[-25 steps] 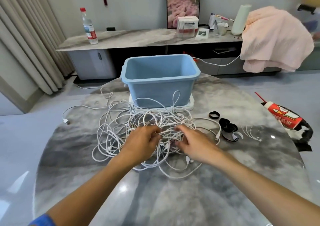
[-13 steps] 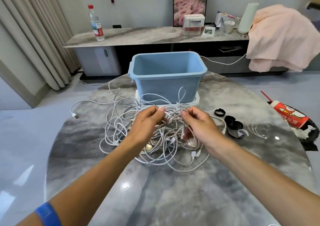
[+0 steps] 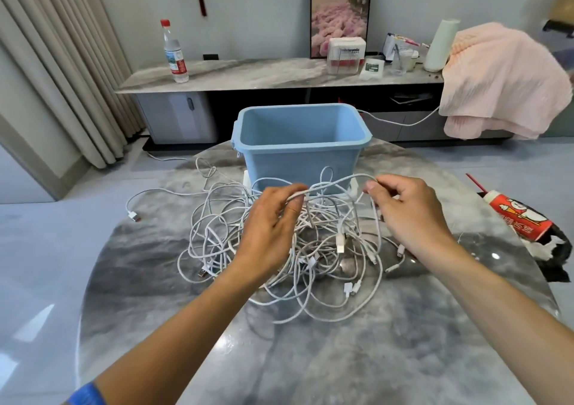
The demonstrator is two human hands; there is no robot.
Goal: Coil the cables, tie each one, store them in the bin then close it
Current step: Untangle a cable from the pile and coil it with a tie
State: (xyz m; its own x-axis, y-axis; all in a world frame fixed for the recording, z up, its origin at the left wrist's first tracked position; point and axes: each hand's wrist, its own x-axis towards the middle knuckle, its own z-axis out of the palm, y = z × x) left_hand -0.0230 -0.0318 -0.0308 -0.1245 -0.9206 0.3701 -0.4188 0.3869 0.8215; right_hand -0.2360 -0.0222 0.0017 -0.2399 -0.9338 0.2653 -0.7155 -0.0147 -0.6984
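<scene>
A tangled heap of white cables point(image 3: 279, 249) lies on the round marble table point(image 3: 310, 358) in front of an open blue bin point(image 3: 299, 143). The bin stands on a white lid point(image 3: 354, 185) that shows at its base. My left hand point(image 3: 270, 221) pinches a strand of white cable above the heap. My right hand point(image 3: 403, 209) pinches the same strand farther right, so the cable runs stretched between both hands. The cable ties are hidden behind my right hand.
A red-and-white tube point(image 3: 515, 215) lies at the table's right edge. Behind the table stands a low cabinet point(image 3: 248, 75) with a water bottle point(image 3: 175, 53), boxes and a white roll. A pink cloth point(image 3: 500, 81) hangs at the right.
Both hands rose from the heap and moved apart, lifting one strand of cable and drawing it taut between them. The view shifted closer to the table.
</scene>
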